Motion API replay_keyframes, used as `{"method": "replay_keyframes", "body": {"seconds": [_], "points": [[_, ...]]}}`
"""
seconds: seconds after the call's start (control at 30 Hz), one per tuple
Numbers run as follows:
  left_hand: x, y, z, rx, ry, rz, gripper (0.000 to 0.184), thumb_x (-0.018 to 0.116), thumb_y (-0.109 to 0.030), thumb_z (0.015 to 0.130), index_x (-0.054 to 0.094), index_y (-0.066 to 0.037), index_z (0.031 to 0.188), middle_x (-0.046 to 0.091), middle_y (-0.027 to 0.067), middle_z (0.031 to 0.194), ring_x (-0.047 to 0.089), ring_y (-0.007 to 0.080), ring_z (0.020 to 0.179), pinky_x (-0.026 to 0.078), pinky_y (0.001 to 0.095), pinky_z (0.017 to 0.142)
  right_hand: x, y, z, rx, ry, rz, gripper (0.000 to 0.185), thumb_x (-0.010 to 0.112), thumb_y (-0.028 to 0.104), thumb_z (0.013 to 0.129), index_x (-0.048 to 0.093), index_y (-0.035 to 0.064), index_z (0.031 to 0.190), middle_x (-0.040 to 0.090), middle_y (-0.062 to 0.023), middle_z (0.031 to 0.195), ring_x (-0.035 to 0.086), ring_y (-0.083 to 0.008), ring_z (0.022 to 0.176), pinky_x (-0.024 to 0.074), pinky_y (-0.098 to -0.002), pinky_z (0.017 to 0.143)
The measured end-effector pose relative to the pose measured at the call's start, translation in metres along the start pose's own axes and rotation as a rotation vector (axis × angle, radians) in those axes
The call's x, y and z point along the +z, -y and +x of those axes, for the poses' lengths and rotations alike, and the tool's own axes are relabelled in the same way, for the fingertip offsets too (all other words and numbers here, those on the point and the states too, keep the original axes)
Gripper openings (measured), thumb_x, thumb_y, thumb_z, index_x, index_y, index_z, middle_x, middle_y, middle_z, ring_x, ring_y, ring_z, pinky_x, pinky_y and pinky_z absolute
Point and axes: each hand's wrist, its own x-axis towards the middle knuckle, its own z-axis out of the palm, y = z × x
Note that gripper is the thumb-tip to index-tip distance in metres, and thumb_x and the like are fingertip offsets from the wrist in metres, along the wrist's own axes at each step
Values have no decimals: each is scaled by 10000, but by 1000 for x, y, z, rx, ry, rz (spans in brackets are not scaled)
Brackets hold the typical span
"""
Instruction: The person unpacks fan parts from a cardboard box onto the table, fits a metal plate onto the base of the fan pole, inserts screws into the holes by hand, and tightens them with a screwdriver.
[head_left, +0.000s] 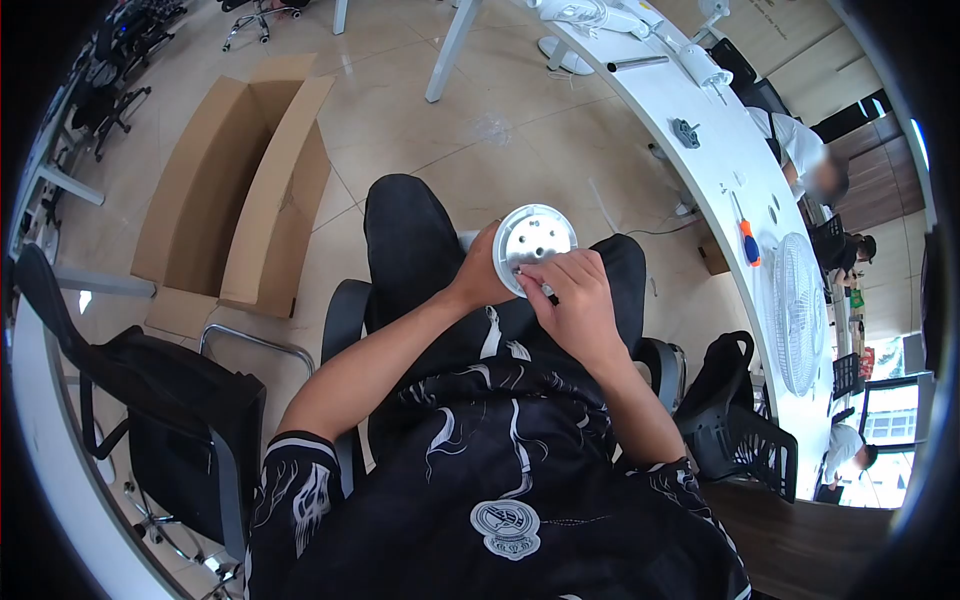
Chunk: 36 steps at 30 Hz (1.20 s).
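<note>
A white round housing [538,232] with a metal plate dotted with holes is tilted up above my lap. My left hand [477,270] wraps around its left side, with most fingers hidden behind it. At the housing's lower edge, my right hand [577,295] has thumb and forefinger pinched together against the plate. Whatever lies between those fingertips is too small to name.
An open cardboard box [222,190] stands on the floor at left. On the white table [715,170] are a screwdriver [748,240], a fan grille [797,315], a grey part [686,133] and a metal tube [638,63]. Black chairs [170,425] flank me; people sit beyond the table.
</note>
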Motion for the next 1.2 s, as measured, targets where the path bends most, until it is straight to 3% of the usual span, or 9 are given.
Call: {"method": "replay_keyframes", "body": {"seconds": [0.3, 0.67, 0.73, 0.93, 1.03, 1.2], "points": [[3, 5, -3, -47, 2, -46, 583, 827, -234, 662, 604, -41, 1165, 630, 160, 1138, 605, 344, 1055, 487, 428, 904, 10, 4, -7, 82, -132, 25, 145, 796, 102, 711, 687, 64, 800, 621, -39, 746, 605, -229, 739, 450, -371, 785], [2, 1, -5, -50, 36, 109, 603, 828, -217, 655, 589, -39, 1179, 621, 163, 1141, 600, 348, 1071, 485, 429, 915, 14, 5, -14, 200, -206, 95, 210, 827, 93, 659, 706, 76, 830, 611, -32, 746, 594, -229, 741, 446, -374, 771], [2, 0, -3, -72, 34, 62, 611, 833, -213, 650, 586, -40, 1182, 620, 162, 1143, 603, 346, 1069, 489, 426, 911, 15, 0, -18, 95, -228, 99, 232, 833, 95, 647, 706, 81, 840, 610, -33, 745, 592, -233, 743, 446, -372, 770], [3, 2, -1, -136, 64, 39, 626, 844, -210, 637, 581, -38, 1178, 624, 156, 1136, 618, 339, 1064, 501, 411, 898, 20, -2, -18, 119, -267, 50, 225, 832, 59, 654, 737, 76, 857, 632, -29, 764, 588, -227, 738, 441, -340, 713], [2, -2, 0, -72, 65, 100, 622, 844, -210, 634, 585, -33, 1171, 634, 154, 1116, 626, 337, 1057, 506, 406, 894, 13, 5, -15, 214, -266, 78, 202, 832, 59, 655, 735, 75, 831, 622, -26, 753, 585, -226, 740, 436, -339, 719], [3, 2, 1, -75, 65, 122, 623, 845, -213, 630, 589, -29, 1168, 639, 154, 1115, 633, 331, 1055, 509, 401, 894, 19, -3, -20, 134, -250, 90, 234, 838, 98, 640, 706, 91, 834, 601, -18, 761, 587, -224, 753, 438, -352, 761]]}}
